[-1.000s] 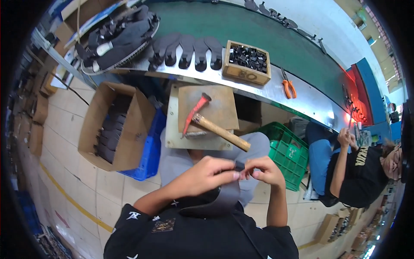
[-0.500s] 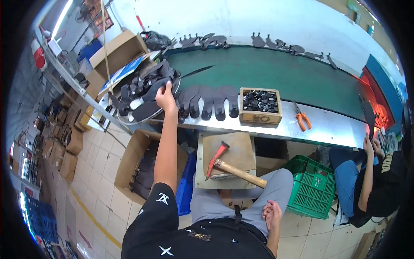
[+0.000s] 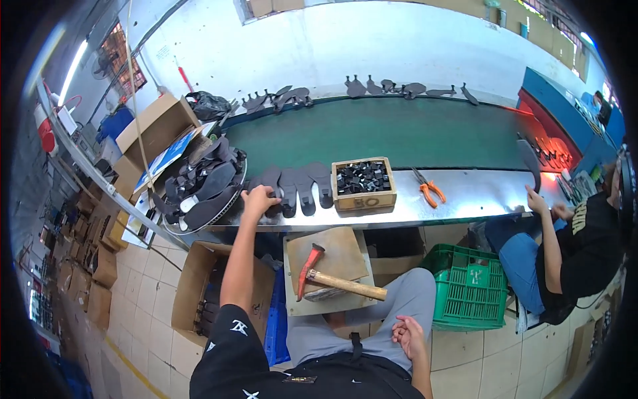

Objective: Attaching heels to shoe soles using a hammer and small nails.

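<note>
My left hand [image 3: 260, 199] is at the left end of a row of dark grey shoe soles with heels [image 3: 306, 193] along the metal edge of the bench. Its fingers are closed on the heel end of the leftmost sole [image 3: 268, 178], partly hiding it. On my right thigh rests my right hand [image 3: 410, 338], palm up with loosely bent fingers and nothing in it. In front of my lap, a hammer [image 3: 342, 284] with red head and wooden handle lies on a padded block [image 3: 339, 249]. A round basket [image 3: 222, 211] heaped with soles stands left of the row.
A wooden box [image 3: 365, 201] of small black pieces and orange-handled pliers [image 3: 430, 190] sit right of the row. Behind runs a green belt [image 3: 399, 133]. A green crate [image 3: 468, 299] and a carton [image 3: 188, 286] flank my legs. A co-worker [image 3: 565, 246] sits at right.
My left hand has moved from the basket of soles down and right to the leftmost sole in the row. The view has swung right. My right hand stays on my thigh.
</note>
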### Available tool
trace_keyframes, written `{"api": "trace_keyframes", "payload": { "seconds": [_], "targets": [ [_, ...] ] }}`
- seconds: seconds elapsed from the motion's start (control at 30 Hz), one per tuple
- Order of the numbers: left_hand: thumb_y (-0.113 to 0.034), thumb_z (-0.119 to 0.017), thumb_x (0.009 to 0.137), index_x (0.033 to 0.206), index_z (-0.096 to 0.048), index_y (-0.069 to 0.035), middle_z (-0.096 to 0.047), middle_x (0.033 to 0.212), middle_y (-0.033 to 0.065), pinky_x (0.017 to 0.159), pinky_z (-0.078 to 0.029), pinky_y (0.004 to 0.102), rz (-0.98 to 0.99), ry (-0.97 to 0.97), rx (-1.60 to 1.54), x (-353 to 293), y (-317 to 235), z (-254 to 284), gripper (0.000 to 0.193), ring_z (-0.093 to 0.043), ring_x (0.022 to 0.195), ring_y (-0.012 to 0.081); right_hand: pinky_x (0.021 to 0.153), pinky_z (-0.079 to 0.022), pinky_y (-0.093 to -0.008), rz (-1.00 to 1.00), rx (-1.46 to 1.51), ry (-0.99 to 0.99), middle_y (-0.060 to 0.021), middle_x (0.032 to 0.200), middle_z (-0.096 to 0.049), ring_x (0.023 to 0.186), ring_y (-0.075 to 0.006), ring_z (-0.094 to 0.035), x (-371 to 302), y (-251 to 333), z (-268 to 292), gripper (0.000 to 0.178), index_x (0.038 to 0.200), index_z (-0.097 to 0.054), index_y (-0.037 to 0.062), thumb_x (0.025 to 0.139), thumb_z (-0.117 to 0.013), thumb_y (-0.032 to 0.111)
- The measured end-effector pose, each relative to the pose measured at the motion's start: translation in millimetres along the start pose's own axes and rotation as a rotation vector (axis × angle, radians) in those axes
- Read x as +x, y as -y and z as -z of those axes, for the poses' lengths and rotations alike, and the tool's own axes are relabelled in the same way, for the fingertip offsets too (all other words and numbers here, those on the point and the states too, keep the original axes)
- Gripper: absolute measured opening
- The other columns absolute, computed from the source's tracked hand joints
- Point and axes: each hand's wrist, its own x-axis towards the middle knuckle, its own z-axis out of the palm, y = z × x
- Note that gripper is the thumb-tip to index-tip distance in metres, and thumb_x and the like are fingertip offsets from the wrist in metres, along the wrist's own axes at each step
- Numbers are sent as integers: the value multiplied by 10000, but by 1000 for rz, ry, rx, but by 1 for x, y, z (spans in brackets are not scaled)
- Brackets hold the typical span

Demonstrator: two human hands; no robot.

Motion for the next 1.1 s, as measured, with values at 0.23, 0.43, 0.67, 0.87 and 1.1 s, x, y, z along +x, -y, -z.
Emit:
{"api": "trace_keyframes", "payload": {
  "seconds": [0.23, 0.43, 0.67, 0.87, 1.1],
  "targets": [
    [-494, -678, 832, 1102, -654, -103, -655, 1160, 93, 1033, -253, 584, -149, 79, -114, -18, 60, 19, 475, -590, 1141, 274, 498, -460, -288, 107, -191, -96, -96, 841, -635, 606, -155, -581, 22, 11, -16, 303, 1155, -568, -1, 1026, -498, 264],
    [-148, -641, 889, 1142, -631, -67, -664, 1153, 94, 1017, -332, 423, -459, -351, -396, -143, -99, 45, 266, -600, 1088, 257, 591, -522, -380, 778, -1016, -879, -133, 771, -677, 692, -245, -672, 109, 71, 76, 269, 927, -610, -21, 969, -566, 242],
    [8, -642, 820, 1031, -651, -93, -696, 1078, 58, 1073, -284, 425, -661, -260, -738, -295, -175, 17, 234, -642, 1073, 207, 753, -546, -527, 211, -1721, -800, -226, 993, -672, 869, -429, -667, 137, 65, 97, 334, 1047, -562, -34, 898, -626, 258],
    [-2, -610, 847, 1022, -641, -61, -711, 1053, 93, 1045, -347, 417, -545, -110, -855, -347, -170, 11, 187, -649, 1044, 240, 728, -577, -441, 562, -2080, -1157, -168, 972, -658, 905, -331, -680, 145, 84, 121, 146, 1004, -593, 18, 897, -543, 105],
    [-25, -606, 850, 951, -673, -27, -712, 1033, 121, 996, -427, 433, -300, -89, -1009, -367, -141, -11, 121, -650, 998, 287, 757, -576, -443, 396, -1955, -957, -202, 1018, -639, 934, -357, -665, 153, 87, 122, 138, 976, -603, -8, 904, -512, 66]
  ]
}}
